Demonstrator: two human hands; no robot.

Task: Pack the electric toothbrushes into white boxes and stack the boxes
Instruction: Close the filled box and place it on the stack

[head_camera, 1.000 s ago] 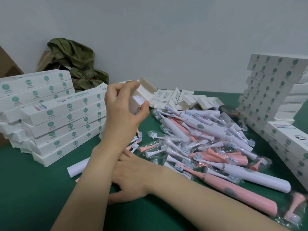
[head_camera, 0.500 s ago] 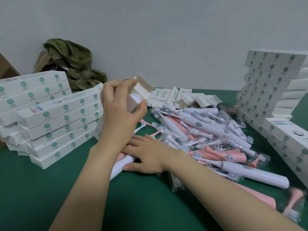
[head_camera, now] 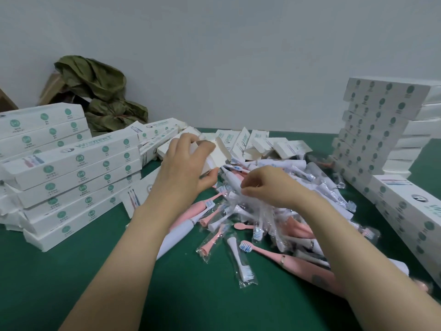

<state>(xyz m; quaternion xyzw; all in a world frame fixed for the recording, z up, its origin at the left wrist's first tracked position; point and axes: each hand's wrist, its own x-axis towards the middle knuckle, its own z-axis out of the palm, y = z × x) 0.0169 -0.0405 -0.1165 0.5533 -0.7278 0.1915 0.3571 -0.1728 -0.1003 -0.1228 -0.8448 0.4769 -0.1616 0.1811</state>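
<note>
The left hand (head_camera: 183, 170) grips an open white box (head_camera: 220, 155) at the far edge of the toothbrush heap (head_camera: 224, 218), its flaps turned right toward the other hand, probably so a brush can slide straight in. The right hand (head_camera: 269, 187), fingers curled, pinches clear wrapping (head_camera: 248, 206) on top of the heap; which piece it lifts I cannot tell. Closed boxes form a left stack (head_camera: 78, 163) and a right stack (head_camera: 377, 120) flanking the heap on the green table (head_camera: 71, 283), likely kept close for stacking. Empty boxes (head_camera: 279, 146) wait at the far side
</note>
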